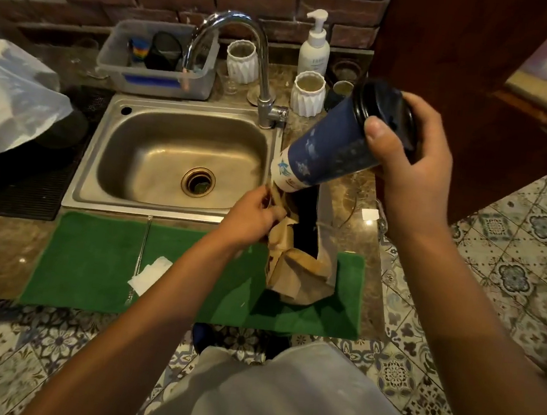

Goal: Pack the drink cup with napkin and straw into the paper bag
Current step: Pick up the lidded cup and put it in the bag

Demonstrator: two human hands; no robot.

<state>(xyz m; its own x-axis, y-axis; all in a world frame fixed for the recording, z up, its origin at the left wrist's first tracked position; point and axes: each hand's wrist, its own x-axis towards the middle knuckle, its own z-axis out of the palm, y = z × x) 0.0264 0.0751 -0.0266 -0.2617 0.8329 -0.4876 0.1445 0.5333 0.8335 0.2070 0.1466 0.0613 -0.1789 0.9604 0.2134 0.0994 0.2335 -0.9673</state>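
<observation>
Cup (331, 152) — dark blue paper, black lid — is held tilted right of frame centre, its white base at the mouth of the paper bag (303, 265). Nearest the camera, a white napkin (150, 273) and a thin straw (141, 250) lie on the green mat (88, 261) at lower left. The bag stands on the mat's right end; the left hand (252, 220) pinches its near-left rim, holding the mouth open. Above, the right hand (406, 164) is closed around the cup's lidded end, thumb across the lid edge. Farther back — a steel sink (182, 159), then a chrome faucet (235, 52) and a white pump bottle (315, 46) at upper centre.
</observation>
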